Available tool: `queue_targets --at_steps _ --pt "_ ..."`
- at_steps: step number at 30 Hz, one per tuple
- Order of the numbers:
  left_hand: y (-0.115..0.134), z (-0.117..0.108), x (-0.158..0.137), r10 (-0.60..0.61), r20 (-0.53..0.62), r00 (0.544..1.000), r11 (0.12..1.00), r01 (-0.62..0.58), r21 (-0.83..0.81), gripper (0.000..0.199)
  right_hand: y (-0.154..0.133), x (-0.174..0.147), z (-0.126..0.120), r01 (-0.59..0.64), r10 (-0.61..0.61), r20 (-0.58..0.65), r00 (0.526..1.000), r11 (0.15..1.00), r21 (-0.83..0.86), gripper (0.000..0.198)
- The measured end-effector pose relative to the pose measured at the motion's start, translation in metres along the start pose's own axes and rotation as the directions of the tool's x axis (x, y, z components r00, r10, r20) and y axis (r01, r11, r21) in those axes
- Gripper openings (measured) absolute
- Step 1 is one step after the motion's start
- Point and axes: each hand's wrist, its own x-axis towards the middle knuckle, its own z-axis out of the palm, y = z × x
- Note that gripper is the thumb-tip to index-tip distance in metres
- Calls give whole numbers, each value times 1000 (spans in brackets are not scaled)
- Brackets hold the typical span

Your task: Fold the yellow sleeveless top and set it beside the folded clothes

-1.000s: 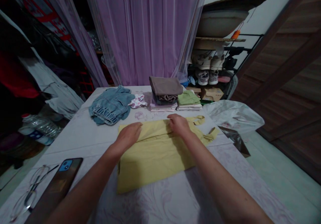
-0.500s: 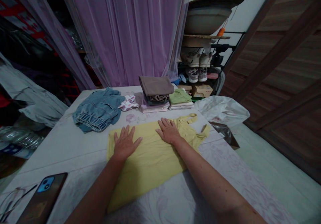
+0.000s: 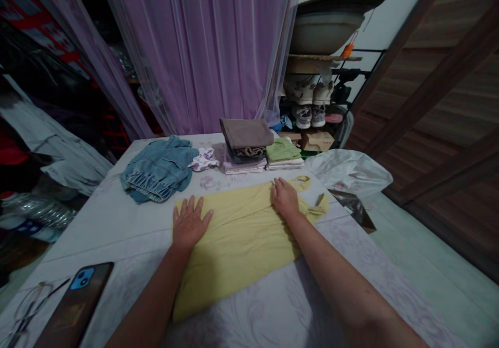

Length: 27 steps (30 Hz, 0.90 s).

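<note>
A yellow strappy top (image 3: 237,244) lies spread on the table, its straps pointing right. My left hand (image 3: 190,223) rests flat on its left end with the fingers spread. At the upper right, near the straps, my right hand (image 3: 285,197) has its fingers curled closed on the far edge of the cloth. Beyond the top stand a stack of folded clothes (image 3: 246,134) with a brown piece uppermost and a lower pile with a green garment (image 3: 283,150). A crumpled denim garment (image 3: 159,166) and a small white-and-purple patterned cloth (image 3: 204,159) lie at the back left.
On the table (image 3: 113,223) at the near left are a phone (image 3: 74,306) and eyeglasses (image 3: 33,309). A purple curtain (image 3: 202,51) hangs behind. To the right are a shoe rack with sneakers (image 3: 310,115), a plastic bag (image 3: 351,171) and a wooden door (image 3: 436,103).
My right hand has moved right along the top and its spread fingers have curled closed on the far edge. My left hand stays flat on the left end. The view has shifted slightly.
</note>
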Motion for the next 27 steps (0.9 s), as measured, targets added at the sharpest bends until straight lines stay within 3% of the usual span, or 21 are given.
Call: queue_targets --at_steps 4,11,15,21,27 --pt "0 1 0 2 -23 1000 1000 -2 -4 66 17 28 -23 26 -12 156 988 996 -88 40" --pt "0 3 0 -7 -36 999 1000 7 -12 66 23 61 -38 205 -185 325 927 978 -27 22" --pt "0 3 0 -11 -14 1000 1000 11 -19 66 22 57 -37 237 -237 320 918 971 39 22" --pt "-1 5 1 0 -43 999 1000 0 -11 65 19 49 -39 180 -204 264 943 977 109 37" --pt "1 3 1 -26 -17 1000 1000 25 -13 65 18 42 -22 39 -26 146 989 995 -88 36"
